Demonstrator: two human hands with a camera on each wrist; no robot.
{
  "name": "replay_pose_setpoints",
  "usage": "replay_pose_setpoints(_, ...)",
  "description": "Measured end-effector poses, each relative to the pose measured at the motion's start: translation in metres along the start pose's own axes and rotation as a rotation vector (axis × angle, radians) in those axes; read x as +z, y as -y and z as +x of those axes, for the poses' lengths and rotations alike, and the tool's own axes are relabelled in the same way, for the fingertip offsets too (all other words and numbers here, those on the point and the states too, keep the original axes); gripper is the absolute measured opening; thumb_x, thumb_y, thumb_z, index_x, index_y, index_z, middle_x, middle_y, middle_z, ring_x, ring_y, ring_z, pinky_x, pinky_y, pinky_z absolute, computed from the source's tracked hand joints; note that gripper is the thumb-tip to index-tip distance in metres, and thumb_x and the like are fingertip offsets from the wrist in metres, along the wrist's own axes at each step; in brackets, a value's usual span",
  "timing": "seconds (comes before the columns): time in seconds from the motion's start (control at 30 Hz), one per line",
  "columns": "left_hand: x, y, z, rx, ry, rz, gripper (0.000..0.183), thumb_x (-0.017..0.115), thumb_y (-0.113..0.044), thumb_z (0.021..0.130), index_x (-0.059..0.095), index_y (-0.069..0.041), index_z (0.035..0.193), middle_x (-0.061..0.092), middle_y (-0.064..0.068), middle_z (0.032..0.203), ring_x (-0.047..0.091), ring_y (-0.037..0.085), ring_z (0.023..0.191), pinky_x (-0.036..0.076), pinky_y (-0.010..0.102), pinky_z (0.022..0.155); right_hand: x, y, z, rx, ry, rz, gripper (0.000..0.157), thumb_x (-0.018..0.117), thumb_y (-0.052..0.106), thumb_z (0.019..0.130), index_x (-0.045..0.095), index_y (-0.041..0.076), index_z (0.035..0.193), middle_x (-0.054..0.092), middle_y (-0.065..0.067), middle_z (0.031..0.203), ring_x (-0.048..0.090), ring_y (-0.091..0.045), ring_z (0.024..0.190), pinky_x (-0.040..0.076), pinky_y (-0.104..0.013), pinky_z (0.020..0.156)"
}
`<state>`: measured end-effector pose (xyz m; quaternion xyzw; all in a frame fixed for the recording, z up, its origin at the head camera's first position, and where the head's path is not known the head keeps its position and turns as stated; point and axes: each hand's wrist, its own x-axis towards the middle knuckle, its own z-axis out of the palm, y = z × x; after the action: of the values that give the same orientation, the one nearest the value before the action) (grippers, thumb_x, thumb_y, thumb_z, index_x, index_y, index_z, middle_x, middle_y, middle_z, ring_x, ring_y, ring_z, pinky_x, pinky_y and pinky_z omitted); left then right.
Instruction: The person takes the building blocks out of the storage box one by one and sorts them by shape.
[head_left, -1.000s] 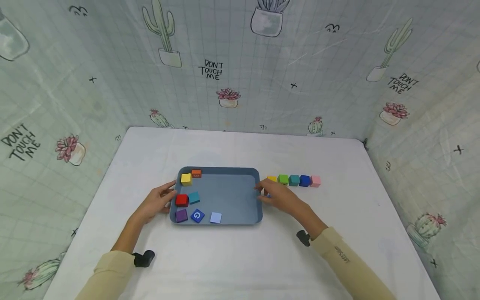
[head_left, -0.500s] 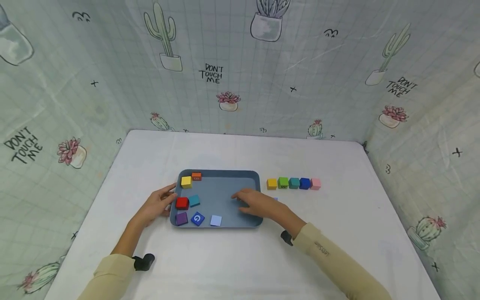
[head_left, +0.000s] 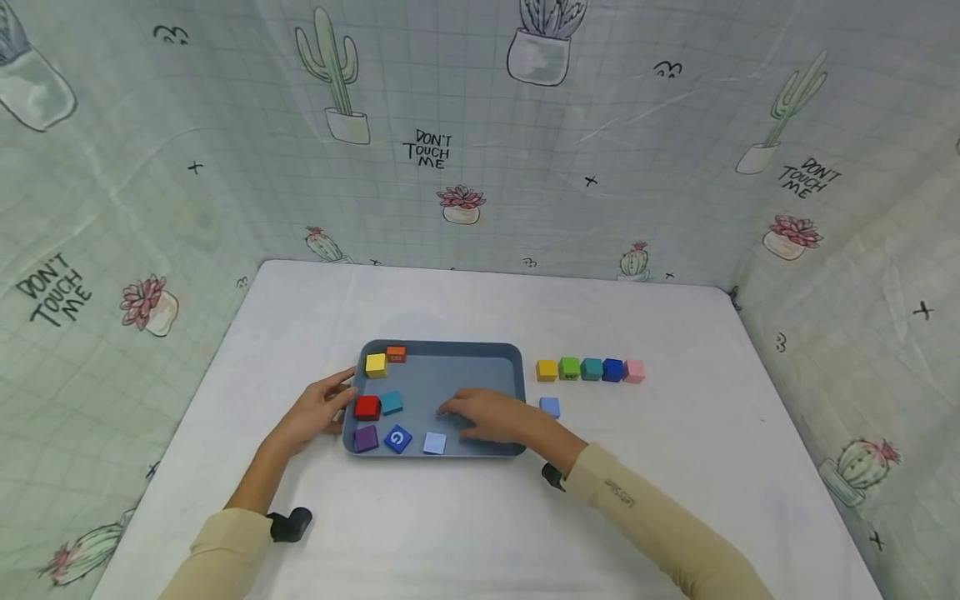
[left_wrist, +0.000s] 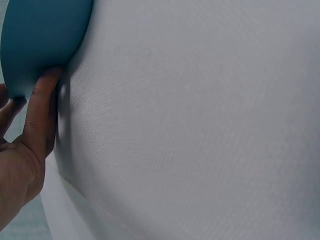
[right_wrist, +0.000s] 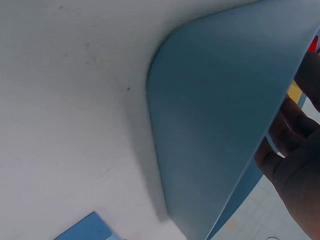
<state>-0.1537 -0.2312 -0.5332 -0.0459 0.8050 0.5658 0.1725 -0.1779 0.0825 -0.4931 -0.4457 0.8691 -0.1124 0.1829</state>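
Observation:
A blue-grey tray [head_left: 480, 367] lies on the white table with several coloured blocks along its left and front parts. My left hand [head_left: 317, 412] rests against the tray's left edge; in the left wrist view, its fingers [left_wrist: 37, 110] touch the tray's outer wall. My right hand [head_left: 491, 415] reaches over the middle of the tray, thumb and fingers apart, with nothing seen between them. To its left are a teal block [head_left: 392, 403] and a red block [head_left: 367, 407]; a pale blue block [head_left: 434, 443] sits below its thumb.
A yellow block [head_left: 376, 366] and an orange block [head_left: 396, 354] are in the tray's back left corner. A purple block [head_left: 366, 438] and a blue lettered block [head_left: 398, 438] lie at its front left. Right of the tray stands a row with a green block [head_left: 569, 368]; a light blue block [head_left: 550, 407] is nearer.
My right hand has moved left from the tray's right rim to over its middle, uncovering the light blue block beside the tray. My left hand has stayed at the left edge.

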Motion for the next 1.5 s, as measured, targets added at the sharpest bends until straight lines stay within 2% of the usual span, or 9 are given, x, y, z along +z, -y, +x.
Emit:
replay_pose_setpoints(0.2,0.000,0.000,0.000,0.003,-0.003,0.000,0.057,0.048,-0.021,0.100,0.025,-0.009,0.150,0.042,0.027,0.131,0.052,0.035,0.104,0.056,0.037,0.072,0.001,0.005,0.008,-0.042,0.007,-0.061,0.048,0.068,0.014,0.088,0.055,0.026,0.132,0.055,0.000,0.118,0.053,-0.010,0.104,0.046,-0.021,0.087)
replay_pose_setpoints(0.43,0.000,0.002,0.000,0.010,-0.001,-0.005,0.056,0.048,-0.019,0.100,0.025,-0.009,0.150,0.042,0.028,0.131,0.051,0.036,0.105,0.056,0.038,0.072,0.005,0.006,0.015,-0.067,0.036,-0.117,0.053,0.069,0.015,0.087,0.053,0.030,0.134,0.053,0.000,0.121,0.052,-0.011,0.107,0.046,-0.021,0.088)
replay_pose_setpoints(0.67,0.000,0.001,0.000,0.026,-0.005,0.009,0.056,0.049,-0.020,0.099,0.026,-0.010,0.149,0.043,0.027,0.129,0.051,0.035,0.102,0.056,0.037,0.071,0.005,0.010,0.018,-0.066,0.054,-0.101,0.052,0.069,0.015,0.087,0.054,0.031,0.133,0.053,0.001,0.120,0.051,-0.010,0.105,0.046,-0.021,0.087)
replay_pose_setpoints(0.9,0.000,0.001,-0.001,0.017,-0.010,0.007,0.056,0.049,-0.020,0.099,0.026,-0.009,0.149,0.044,0.026,0.128,0.051,0.034,0.101,0.056,0.037,0.070,0.008,0.011,0.021,-0.085,0.057,-0.098,0.050,0.071,0.017,0.086,0.056,0.030,0.131,0.054,0.004,0.113,0.051,-0.006,0.096,0.045,-0.016,0.081)
replay_pose_setpoints(1.23,0.000,0.002,-0.002,0.003,-0.019,0.005,0.057,0.050,-0.021,0.099,0.026,-0.010,0.149,0.043,0.026,0.129,0.052,0.035,0.103,0.056,0.037,0.071,0.011,0.014,0.025,-0.116,0.058,-0.097,0.047,0.074,0.018,0.082,0.061,0.029,0.126,0.055,0.006,0.106,0.050,-0.003,0.091,0.044,-0.013,0.079)
replay_pose_setpoints(1.5,-0.001,0.001,0.000,-0.001,-0.010,-0.014,0.057,0.050,-0.022,0.099,0.026,-0.011,0.149,0.043,0.025,0.128,0.051,0.035,0.105,0.055,0.038,0.073,0.010,0.017,0.026,-0.121,0.068,-0.094,0.042,0.074,0.018,0.082,0.064,0.029,0.121,0.055,0.006,0.110,0.052,-0.004,0.097,0.044,-0.016,0.085)
